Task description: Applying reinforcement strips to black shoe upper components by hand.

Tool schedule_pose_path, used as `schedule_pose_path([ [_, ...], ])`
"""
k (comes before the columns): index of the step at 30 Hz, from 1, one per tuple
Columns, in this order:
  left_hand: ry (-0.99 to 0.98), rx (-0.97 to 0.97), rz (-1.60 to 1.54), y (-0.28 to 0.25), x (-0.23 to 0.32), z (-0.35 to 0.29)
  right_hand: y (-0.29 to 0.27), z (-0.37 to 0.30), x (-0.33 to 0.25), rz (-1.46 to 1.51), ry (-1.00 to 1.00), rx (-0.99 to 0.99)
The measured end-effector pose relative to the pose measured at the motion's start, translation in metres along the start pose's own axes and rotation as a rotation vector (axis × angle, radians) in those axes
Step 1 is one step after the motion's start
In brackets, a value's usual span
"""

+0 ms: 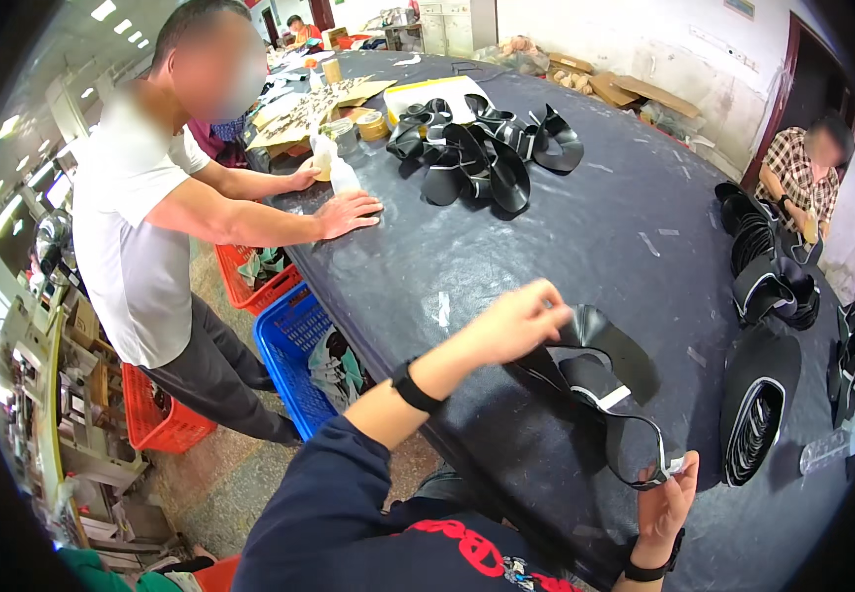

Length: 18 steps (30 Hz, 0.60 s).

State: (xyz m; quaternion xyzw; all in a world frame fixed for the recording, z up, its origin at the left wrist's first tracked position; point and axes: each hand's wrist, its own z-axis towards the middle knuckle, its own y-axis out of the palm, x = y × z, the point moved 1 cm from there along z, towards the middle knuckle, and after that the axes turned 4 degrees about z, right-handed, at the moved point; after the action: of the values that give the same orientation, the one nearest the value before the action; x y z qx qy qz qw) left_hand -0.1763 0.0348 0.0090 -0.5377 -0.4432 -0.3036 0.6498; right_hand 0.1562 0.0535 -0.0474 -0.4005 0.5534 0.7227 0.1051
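Observation:
A black curved leather-like piece [635, 449] with a pale inner edge lies on the dark table in front of me. My right hand [669, 501] pinches its near end, beside a small white tab. My left hand [518, 321] is closed, fingers curled together at the far end of the linked black pieces [613, 350]; whether the fingertips grip anything is hidden. A white strip [614, 397] crosses the middle of these pieces. To the right stands a thick stack of nested black pieces [761, 405].
More black pieces lie in a heap [477, 148] at the far side and in piles [773, 257] on the right. A clear bottle [827, 452] lies at the right. A person in white [142, 217] leans on the table at left, by a blue basket [294, 340]. Another person [802, 178] sits at far right.

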Motion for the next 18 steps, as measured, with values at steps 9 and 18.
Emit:
schedule_pose_path([
  [9,0.005,0.911,0.516,-0.136,-0.136,0.024,-0.006,0.005,0.006,-0.062,0.011,-0.068],
  [18,-0.1,1.18,0.611,-0.268,-0.212,0.053,-0.02,0.016,0.008,-0.212,0.001,-0.04],
])
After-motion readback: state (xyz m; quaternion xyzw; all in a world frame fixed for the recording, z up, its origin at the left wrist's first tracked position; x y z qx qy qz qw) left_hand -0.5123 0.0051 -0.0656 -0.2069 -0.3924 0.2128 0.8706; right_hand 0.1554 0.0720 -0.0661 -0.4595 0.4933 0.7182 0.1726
